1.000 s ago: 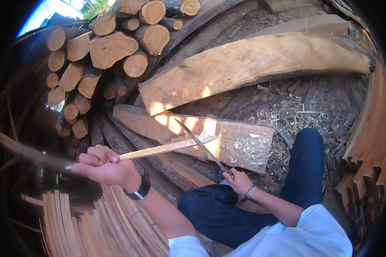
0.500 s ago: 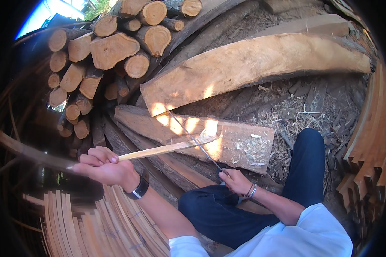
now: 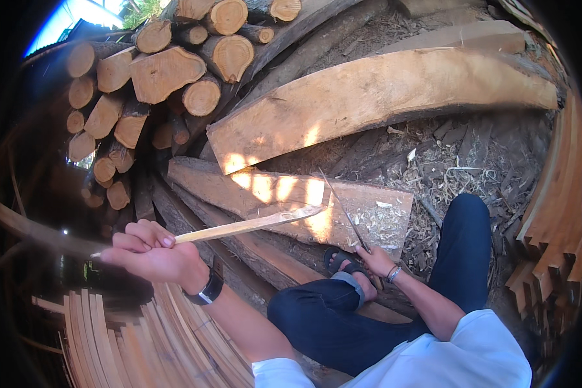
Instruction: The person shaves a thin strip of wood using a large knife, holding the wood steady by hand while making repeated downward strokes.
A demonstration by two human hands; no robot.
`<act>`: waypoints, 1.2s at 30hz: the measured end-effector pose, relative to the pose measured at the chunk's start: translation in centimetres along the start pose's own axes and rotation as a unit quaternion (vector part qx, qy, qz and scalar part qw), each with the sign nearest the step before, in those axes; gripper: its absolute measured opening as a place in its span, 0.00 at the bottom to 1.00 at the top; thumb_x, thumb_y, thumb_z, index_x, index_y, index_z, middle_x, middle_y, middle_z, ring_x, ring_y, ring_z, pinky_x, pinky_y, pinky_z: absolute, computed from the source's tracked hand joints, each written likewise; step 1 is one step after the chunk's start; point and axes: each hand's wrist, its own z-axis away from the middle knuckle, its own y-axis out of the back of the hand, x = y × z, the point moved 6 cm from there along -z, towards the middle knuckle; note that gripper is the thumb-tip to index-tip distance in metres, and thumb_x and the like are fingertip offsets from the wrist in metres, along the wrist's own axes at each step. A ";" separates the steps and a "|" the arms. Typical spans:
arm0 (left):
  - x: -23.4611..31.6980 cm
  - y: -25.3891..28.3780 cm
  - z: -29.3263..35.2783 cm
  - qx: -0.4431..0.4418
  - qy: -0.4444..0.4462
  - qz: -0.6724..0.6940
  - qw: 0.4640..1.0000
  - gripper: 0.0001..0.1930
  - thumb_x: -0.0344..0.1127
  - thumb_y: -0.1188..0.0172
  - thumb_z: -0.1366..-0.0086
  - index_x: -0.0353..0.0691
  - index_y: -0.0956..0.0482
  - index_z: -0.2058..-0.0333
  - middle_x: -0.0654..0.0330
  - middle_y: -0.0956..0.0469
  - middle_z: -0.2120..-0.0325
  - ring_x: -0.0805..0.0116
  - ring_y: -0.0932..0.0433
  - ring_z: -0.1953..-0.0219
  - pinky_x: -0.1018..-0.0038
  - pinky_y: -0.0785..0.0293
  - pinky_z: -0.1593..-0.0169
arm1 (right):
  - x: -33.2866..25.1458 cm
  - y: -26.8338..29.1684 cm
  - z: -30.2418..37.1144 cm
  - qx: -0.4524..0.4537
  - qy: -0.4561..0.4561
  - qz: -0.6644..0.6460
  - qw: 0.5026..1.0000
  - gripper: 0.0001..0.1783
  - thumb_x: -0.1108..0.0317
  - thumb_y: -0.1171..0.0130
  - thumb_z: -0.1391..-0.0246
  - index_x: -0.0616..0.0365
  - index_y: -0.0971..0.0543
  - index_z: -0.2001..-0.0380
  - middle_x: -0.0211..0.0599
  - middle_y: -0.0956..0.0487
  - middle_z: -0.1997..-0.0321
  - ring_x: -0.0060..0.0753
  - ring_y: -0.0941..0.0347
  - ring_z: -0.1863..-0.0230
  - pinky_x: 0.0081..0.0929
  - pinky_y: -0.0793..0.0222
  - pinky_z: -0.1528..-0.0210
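Observation:
My left hand (image 3: 158, 258) is closed round a pale wooden strip (image 3: 249, 226), which points right and slightly upward. The strip's far end shows a pale cut face over a flat wooden slab (image 3: 365, 200); I cannot tell whether it touches the slab. In my right hand (image 3: 376, 263) is a long thin-bladed knife (image 3: 343, 210), closed in the fingers near my knee. Its blade slants up and left across the slab, tip just right of the strip's end, apart from it. Shavings (image 3: 385, 220) lie scattered on the slab.
Cut logs (image 3: 168, 74) are piled at the far left. A big curved plank (image 3: 381, 94) lies beyond the slab. Bundled strips (image 3: 110, 343) stand at the lower left, and stacked curved boards (image 3: 556, 194) line the right. Wood chips (image 3: 427, 161) cover the ground. My sandalled foot (image 3: 343, 262) is beside the slab.
The knife has moved right, off the strip it crossed before, and its blade stands more upright. My right hand has shifted slightly right, uncovering my foot. The left hand and strip have barely moved.

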 end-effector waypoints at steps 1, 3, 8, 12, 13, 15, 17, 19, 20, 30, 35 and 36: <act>0.0 -0.5 -0.3 -0.018 0.002 0.011 1.000 0.28 0.59 0.69 0.25 0.50 0.51 0.82 0.69 0.53 0.89 0.78 0.55 0.87 0.84 0.56 0.84 | -1.7 0.2 -0.4 0.007 0.030 -0.035 0.999 0.30 0.44 0.48 0.37 0.65 0.23 0.75 0.31 0.29 0.88 0.24 0.32 0.89 0.28 0.35 0.85; 0.1 -0.3 -0.1 -0.007 0.007 0.008 1.000 0.28 0.59 0.69 0.25 0.50 0.51 0.82 0.69 0.53 0.88 0.79 0.54 0.87 0.84 0.55 0.84 | -2.9 1.0 -0.5 0.011 0.073 0.040 0.996 0.29 0.44 0.46 0.39 0.66 0.22 0.72 0.40 0.26 0.86 0.33 0.27 0.84 0.34 0.30 0.77; -0.2 2.3 -0.7 0.006 0.019 0.003 1.000 0.28 0.60 0.69 0.25 0.50 0.50 0.82 0.69 0.52 0.88 0.78 0.52 0.87 0.84 0.54 0.84 | -5.1 1.6 1.3 0.024 0.171 0.163 0.971 0.29 0.44 0.42 0.44 0.66 0.21 0.68 0.51 0.22 0.77 0.44 0.21 0.71 0.39 0.27 0.64; -2.3 6.0 0.0 0.011 0.049 0.002 0.999 0.28 0.60 0.68 0.26 0.49 0.48 0.81 0.68 0.49 0.87 0.79 0.48 0.86 0.85 0.49 0.83 | -2.6 3.5 2.0 0.003 0.160 0.198 0.967 0.30 0.44 0.38 0.49 0.67 0.19 0.64 0.55 0.20 0.72 0.49 0.20 0.67 0.39 0.28 0.61; -3.5 7.0 0.7 0.010 0.067 -0.007 0.998 0.27 0.60 0.68 0.26 0.49 0.48 0.80 0.68 0.48 0.87 0.79 0.47 0.86 0.85 0.47 0.83 | -2.1 3.7 2.1 -0.010 0.144 0.207 0.968 0.30 0.45 0.37 0.50 0.67 0.19 0.64 0.55 0.19 0.72 0.49 0.20 0.67 0.39 0.28 0.61; -6.4 8.2 2.4 0.000 0.119 -0.022 0.993 0.26 0.59 0.66 0.25 0.47 0.45 0.78 0.67 0.44 0.86 0.78 0.43 0.85 0.83 0.42 0.81 | -1.3 4.4 1.9 -0.016 0.107 0.206 0.973 0.30 0.45 0.35 0.51 0.67 0.18 0.63 0.56 0.19 0.72 0.49 0.20 0.67 0.39 0.28 0.61; -9.9 7.6 3.9 -0.037 0.175 -0.018 0.984 0.23 0.55 0.62 0.25 0.45 0.41 0.75 0.66 0.39 0.82 0.76 0.38 0.81 0.80 0.36 0.76 | -1.1 5.0 1.9 0.000 0.087 0.195 0.977 0.29 0.46 0.33 0.53 0.67 0.18 0.66 0.54 0.20 0.74 0.48 0.20 0.70 0.39 0.28 0.62; -12.9 5.8 5.0 -0.102 0.207 -0.020 0.973 0.17 0.48 0.55 0.25 0.43 0.37 0.70 0.65 0.35 0.78 0.75 0.33 0.75 0.77 0.32 0.69 | -0.9 5.6 1.3 0.022 0.083 0.204 0.975 0.28 0.46 0.33 0.54 0.67 0.20 0.70 0.52 0.20 0.76 0.46 0.21 0.71 0.39 0.28 0.63; -14.0 4.9 5.3 -0.136 0.216 -0.036 0.966 0.14 0.45 0.51 0.26 0.42 0.35 0.67 0.64 0.32 0.75 0.75 0.31 0.72 0.76 0.30 0.65 | -0.9 5.7 1.1 0.030 0.086 0.210 0.973 0.28 0.47 0.32 0.54 0.67 0.20 0.71 0.51 0.21 0.77 0.45 0.21 0.71 0.39 0.28 0.64; -23.8 0.2 11.1 -0.498 0.350 -0.287 0.740 0.16 0.42 0.33 0.40 0.38 0.24 0.60 0.62 0.22 0.67 0.75 0.23 0.64 0.75 0.25 0.61 | 2.6 6.5 -1.2 0.027 0.071 0.087 0.993 0.25 0.51 0.32 0.50 0.60 0.29 0.81 0.32 0.29 0.89 0.25 0.31 0.89 0.29 0.36 0.85; -25.4 -0.6 11.5 -0.460 0.287 -0.335 0.771 0.16 0.43 0.35 0.39 0.34 0.23 0.64 0.57 0.19 0.70 0.68 0.19 0.69 0.71 0.22 0.64 | 5.0 8.0 -2.1 0.023 0.059 0.092 0.994 0.21 0.57 0.32 0.47 0.55 0.31 0.80 0.27 0.31 0.88 0.21 0.35 0.89 0.25 0.39 0.87; -25.4 -1.0 11.4 -0.450 0.280 -0.355 0.770 0.17 0.44 0.35 0.39 0.33 0.23 0.64 0.56 0.18 0.70 0.67 0.19 0.69 0.70 0.22 0.64 | 5.2 8.5 -2.3 0.026 0.060 0.101 0.993 0.21 0.57 0.32 0.47 0.54 0.31 0.80 0.27 0.31 0.88 0.21 0.35 0.89 0.25 0.39 0.87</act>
